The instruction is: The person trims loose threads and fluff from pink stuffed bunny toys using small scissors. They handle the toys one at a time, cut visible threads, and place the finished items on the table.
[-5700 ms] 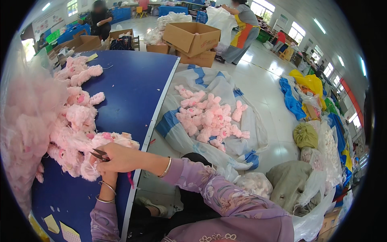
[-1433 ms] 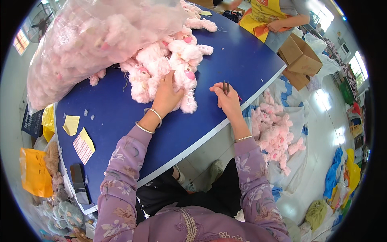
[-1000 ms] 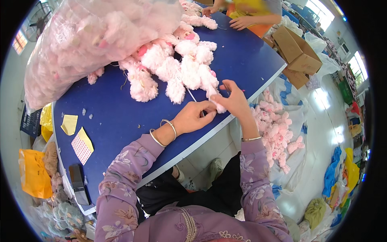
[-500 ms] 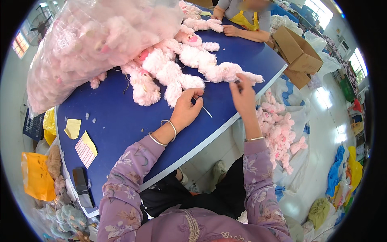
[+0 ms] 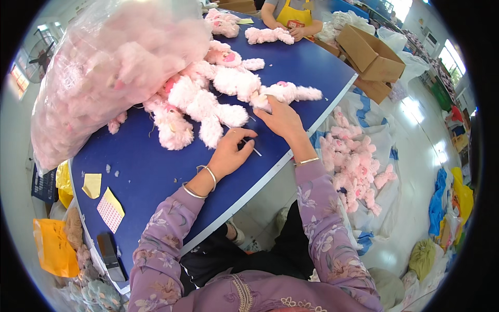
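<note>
Pale-pink, long-haired plush toy (image 5: 236, 83) lies stretched across the dark-blue bench (image 5: 156, 182), one fluffy end pointing toward the bench's right edge. The bare right hand (image 5: 280, 118), wearing a thin bangle at the wrist, has its fingertips on this toy; I cannot tell whether its grip is closed on the fur or merely resting there. The bare left hand (image 5: 231, 153) is just beside the right one, near the legs of a neighbouring pink plush toy (image 5: 197, 101). Its grip is curled and partly open, blue surface showing between thumb and forefinger. A thin white strip (image 5: 257, 151) runs close by its fingers, and I cannot tell whether they have hold of it. Farther left, a bulging clear plastic bag (image 5: 119, 73) of pink plush leans over the toys. Nearer the person lie a plain yellow paper (image 5: 92, 185) and a red-dotted sheet (image 5: 110, 210). At the far side, a co-worker in a yellow apron (image 5: 295, 17) has hands at another pink plush piece (image 5: 269, 35).
</note>
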The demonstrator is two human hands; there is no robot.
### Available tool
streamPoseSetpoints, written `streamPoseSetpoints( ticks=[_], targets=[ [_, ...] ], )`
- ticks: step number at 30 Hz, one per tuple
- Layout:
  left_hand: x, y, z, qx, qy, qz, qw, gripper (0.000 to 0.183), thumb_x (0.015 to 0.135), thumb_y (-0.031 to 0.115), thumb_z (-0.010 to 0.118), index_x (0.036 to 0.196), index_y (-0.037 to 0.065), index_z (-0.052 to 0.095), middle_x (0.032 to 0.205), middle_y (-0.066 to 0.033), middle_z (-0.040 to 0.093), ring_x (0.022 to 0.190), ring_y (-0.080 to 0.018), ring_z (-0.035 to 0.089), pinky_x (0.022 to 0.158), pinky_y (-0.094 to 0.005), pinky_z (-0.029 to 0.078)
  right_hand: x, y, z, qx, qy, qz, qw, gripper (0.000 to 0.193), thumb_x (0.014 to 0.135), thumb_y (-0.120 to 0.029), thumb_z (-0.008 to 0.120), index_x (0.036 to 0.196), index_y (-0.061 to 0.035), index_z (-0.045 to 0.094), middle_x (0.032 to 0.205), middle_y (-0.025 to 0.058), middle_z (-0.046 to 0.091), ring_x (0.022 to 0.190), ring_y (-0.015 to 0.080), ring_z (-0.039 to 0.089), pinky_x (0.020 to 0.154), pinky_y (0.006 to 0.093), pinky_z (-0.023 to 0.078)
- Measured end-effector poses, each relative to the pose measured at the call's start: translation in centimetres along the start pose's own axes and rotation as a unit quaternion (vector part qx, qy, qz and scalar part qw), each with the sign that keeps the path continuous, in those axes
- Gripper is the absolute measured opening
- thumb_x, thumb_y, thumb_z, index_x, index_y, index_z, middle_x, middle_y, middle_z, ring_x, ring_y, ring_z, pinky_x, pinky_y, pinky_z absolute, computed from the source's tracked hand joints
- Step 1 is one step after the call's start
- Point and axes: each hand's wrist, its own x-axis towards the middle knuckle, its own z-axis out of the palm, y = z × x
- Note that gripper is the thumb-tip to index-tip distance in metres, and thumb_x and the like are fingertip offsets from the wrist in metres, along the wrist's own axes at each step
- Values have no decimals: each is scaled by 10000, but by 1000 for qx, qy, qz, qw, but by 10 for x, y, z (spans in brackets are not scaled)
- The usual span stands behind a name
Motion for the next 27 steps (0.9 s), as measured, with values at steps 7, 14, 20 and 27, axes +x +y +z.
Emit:
streamPoseSetpoints(
  ticks=[7, 14, 20, 27],
  targets=[
    [5, -10, 2, -116, 20, -57, 991, 293, 894, 116, 618, 1169, 15, 605, 1163, -93, 619, 926, -140, 583, 755, -261, 483, -25, 40, -11, 75, 111, -11, 991, 391, 792, -409, 731, 920, -54, 627, 996, 176, 603, 894, 362, 620, 751, 456, 480],
    [5, -6, -7, -300, 57, -111, 946, 571, 955, 181, 586, 1433, 18, 319, 1312, -143, 513, 1151, -212, 545, 908, -314, 498, -56, 14, -2, 280, 90, -204, 934, 259, 739, -133, 809, 794, -55, 569, 900, 116, 576, 796, 275, 579, 712, 344, 471],
    [3, -1, -10, -312, -36, -136, 939, 436, 928, 251, 644, 1270, 15, 512, 1109, -46, 628, 937, -101, 606, 765, -258, 524, -78, 9, 11, 346, 82, -128, 926, 511, 756, -49, 776, 1175, -46, 484, 984, 122, 640, 882, 148, 627, 781, 305, 512],
    [3, -8, -10, -392, -44, -159, 905, 421, 931, 207, 628, 1292, 28, 508, 1177, -33, 610, 1017, -101, 588, 833, -255, 492, -70, 3, 2, 327, 72, -187, 923, 488, 802, -60, 727, 1248, -31, 530, 1042, 109, 664, 905, 136, 622, 805, 287, 499]
  ],
)
